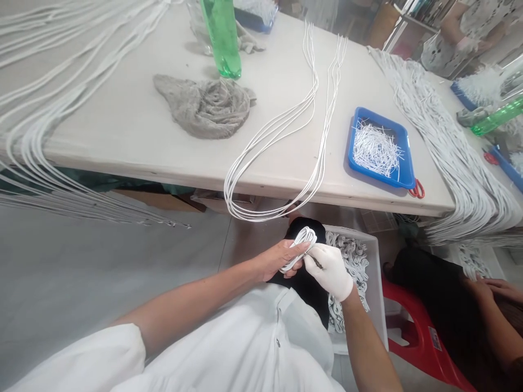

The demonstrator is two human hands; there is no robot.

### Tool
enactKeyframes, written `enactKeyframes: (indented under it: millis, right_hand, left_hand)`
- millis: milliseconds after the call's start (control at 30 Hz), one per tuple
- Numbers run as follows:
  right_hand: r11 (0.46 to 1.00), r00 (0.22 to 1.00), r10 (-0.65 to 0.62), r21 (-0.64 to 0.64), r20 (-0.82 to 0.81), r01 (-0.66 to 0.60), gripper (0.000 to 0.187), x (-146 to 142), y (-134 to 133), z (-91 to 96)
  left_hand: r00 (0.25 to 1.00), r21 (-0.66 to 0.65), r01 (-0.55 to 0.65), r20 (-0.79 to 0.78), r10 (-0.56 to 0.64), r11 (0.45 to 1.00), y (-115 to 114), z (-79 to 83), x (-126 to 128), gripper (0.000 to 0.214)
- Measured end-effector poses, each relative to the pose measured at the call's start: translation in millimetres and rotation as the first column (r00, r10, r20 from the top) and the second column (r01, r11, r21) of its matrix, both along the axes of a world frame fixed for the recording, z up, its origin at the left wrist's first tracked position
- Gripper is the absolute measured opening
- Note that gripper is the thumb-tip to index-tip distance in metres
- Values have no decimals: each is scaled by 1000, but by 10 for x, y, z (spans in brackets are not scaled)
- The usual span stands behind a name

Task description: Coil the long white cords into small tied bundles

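Note:
A coiled bundle of white cable (303, 237) is held over my lap. Bare, my left hand (286, 257) has its fingers wrapped round the coil, thumb on top. My right hand (329, 270), in a white glove, pinches at the near side of the coil; what sits between its fingertips is too small to make out. Beyond my hands, a few long white cables (281, 213) droop in a loop over the table's edge. A blue tray (402, 133) of short white ties (373, 149) lies to the right on the table.
Under the table's right side stands a white bin (378, 283) of coiled cables. On the table (134, 136) are a grey cloth (208, 109), a green bottle (224, 41) and more cables (36, 122). Red-handled scissors (417, 189) stick out by the tray. A co-worker (441, 305) sits at right.

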State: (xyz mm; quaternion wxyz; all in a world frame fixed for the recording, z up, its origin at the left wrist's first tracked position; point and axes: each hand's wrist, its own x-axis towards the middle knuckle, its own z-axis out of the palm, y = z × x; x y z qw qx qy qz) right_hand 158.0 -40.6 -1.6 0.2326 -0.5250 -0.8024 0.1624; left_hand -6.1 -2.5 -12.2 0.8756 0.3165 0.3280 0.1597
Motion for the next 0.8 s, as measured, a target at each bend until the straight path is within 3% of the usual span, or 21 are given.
enactKeyframes:
  millis: [267,467,567,633,700,733,800]
  right_hand:
    - [993,989,32,-110,-147,-48,28,77,-23,-11]
    - [956,936,-54,-288,-347,-52,23,123,-85,-80]
    - [904,842,-220,-428,-492,-14,24,130,-114,-157]
    - [871,703,-395,-484,-592,82,22,115,-103,-202]
    - [864,564,-482,-472,-671,177,31,72,-57,-212]
    - [874,541,-474,-446,-695,191,37,37,-24,-201]
    - [907,595,-403,-392,-695,156,41,-55,55,-157]
  left_hand:
    - [997,-100,56,60,-51,993,18,-39,-26,43]
    - [991,-130,95,103,-82,987,16,-19,-28,40]
    - [988,-141,97,135,-78,985,30,-26,-43,41]
    - [986,-139,107,141,-87,985,33,-32,-53,42]
    - [983,-131,144,132,-127,981,19,-30,-56,42]
    - [980,-121,166,128,-151,979,4,-25,-54,41]
    - [974,-76,204,118,-195,976,-35,-10,-49,41]
